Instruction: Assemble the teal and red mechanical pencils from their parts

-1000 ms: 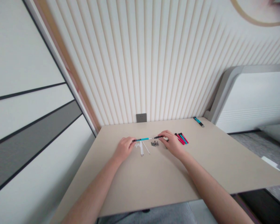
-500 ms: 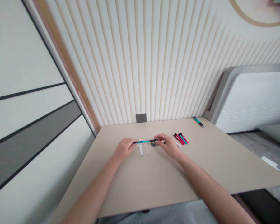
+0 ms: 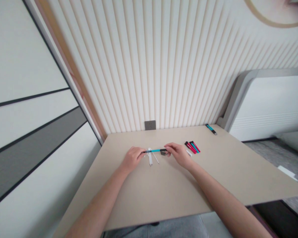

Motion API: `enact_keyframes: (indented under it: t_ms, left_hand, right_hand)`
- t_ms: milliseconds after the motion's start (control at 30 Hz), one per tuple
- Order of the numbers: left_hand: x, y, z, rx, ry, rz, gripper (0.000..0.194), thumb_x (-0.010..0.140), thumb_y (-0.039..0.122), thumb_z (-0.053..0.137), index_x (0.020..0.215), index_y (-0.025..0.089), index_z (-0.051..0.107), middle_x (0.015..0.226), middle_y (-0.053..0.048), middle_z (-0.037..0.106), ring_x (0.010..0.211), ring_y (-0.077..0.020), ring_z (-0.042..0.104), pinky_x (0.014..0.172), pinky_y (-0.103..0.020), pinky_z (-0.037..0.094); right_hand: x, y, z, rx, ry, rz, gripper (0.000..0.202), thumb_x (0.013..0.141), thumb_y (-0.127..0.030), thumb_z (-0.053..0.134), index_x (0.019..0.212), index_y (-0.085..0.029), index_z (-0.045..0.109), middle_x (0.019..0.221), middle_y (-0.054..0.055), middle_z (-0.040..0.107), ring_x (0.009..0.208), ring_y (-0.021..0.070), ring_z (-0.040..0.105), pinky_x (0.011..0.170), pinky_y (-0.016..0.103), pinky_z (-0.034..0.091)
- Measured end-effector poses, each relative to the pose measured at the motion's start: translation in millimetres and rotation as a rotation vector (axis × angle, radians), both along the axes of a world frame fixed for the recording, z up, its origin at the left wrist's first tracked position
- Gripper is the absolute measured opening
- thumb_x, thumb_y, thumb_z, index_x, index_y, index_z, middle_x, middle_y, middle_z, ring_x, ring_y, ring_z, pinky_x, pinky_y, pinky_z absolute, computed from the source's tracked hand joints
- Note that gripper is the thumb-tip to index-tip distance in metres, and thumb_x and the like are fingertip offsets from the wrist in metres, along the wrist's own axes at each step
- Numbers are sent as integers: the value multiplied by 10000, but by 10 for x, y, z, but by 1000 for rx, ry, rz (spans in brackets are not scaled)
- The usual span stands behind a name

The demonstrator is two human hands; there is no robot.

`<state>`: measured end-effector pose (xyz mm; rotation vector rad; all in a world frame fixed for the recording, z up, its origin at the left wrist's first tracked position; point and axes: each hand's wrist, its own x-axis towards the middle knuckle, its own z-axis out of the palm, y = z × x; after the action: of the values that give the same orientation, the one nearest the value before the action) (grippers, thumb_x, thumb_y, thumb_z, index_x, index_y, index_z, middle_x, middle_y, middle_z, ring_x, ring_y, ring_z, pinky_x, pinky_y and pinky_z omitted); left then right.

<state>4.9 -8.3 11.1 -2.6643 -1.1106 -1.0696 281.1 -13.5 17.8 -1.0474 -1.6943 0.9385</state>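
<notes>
A blue pen with black ends (image 3: 155,150) is held level above the table. My left hand (image 3: 133,158) pinches its left end, and my right hand (image 3: 177,154) has its fingers closed on the black right end. Below the pen lie several thin white refills (image 3: 150,159), one of them slanting apart from the others. Small dark parts (image 3: 163,153) rest on the table beside my right fingertips, partly hidden by them.
Red and blue pen barrels (image 3: 192,147) lie right of my right hand, near small white pieces (image 3: 189,153). Blue and black pens (image 3: 211,129) sit at the table's (image 3: 149,198) back right corner. A socket (image 3: 150,125) is on the wall behind.
My right fingers have closed more tightly around the pen's right end. The pen's left end has shifted very slightly; both hands stay in nearly the same place.
</notes>
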Motion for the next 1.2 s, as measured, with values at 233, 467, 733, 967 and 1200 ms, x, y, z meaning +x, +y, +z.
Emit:
enact_keyframes:
  t_ms: [233, 467, 733, 967, 1200]
  left_hand:
    - [13, -13, 12, 3, 4, 6, 157, 937, 308, 500, 948, 190, 602, 801, -33, 662, 761, -164, 609, 749, -309, 458]
    - [4, 16, -41, 7, 23, 16, 156, 937, 311, 498, 951, 188, 594, 811, -35, 660, 763, -174, 598, 729, -317, 449]
    - [10, 14, -23, -4, 43, 28, 155, 944, 302, 484, 953, 189, 590, 816, -42, 659, 764, -175, 597, 732, -328, 447]
    - [5, 2, -19, 9, 55, 11, 142, 940, 286, 491, 968, 191, 592, 824, -42, 657, 775, -173, 602, 737, -322, 454]
    - [22, -10, 17, 24, 33, 24, 132, 940, 287, 490, 951, 194, 583, 820, -40, 658, 774, -180, 610, 723, -325, 455]
  right_hand:
    - [2, -18, 26, 81, -87, -22, 282, 846, -408, 563, 973, -181, 670, 838, 48, 685, 759, 166, 617, 722, 298, 468]
    - [-8, -48, 23, 37, -75, 20, 338, 890, -453, 489, 1018, -180, 642, 721, 20, 653, 633, 137, 585, 632, 268, 464]
    - [-11, -86, 85, 32, -117, 52, 383, 880, -480, 502, 1114, -186, 577, 715, 6, 644, 642, 135, 569, 636, 258, 452]
    - [-3, -91, 62, -31, -268, 47, 489, 934, -503, 368, 682, -176, 629, 634, 19, 655, 597, 135, 584, 631, 247, 433]
    - [31, -36, 55, 83, -221, -29, 368, 869, -480, 506, 1052, -189, 638, 808, 25, 683, 715, 155, 600, 674, 264, 450]
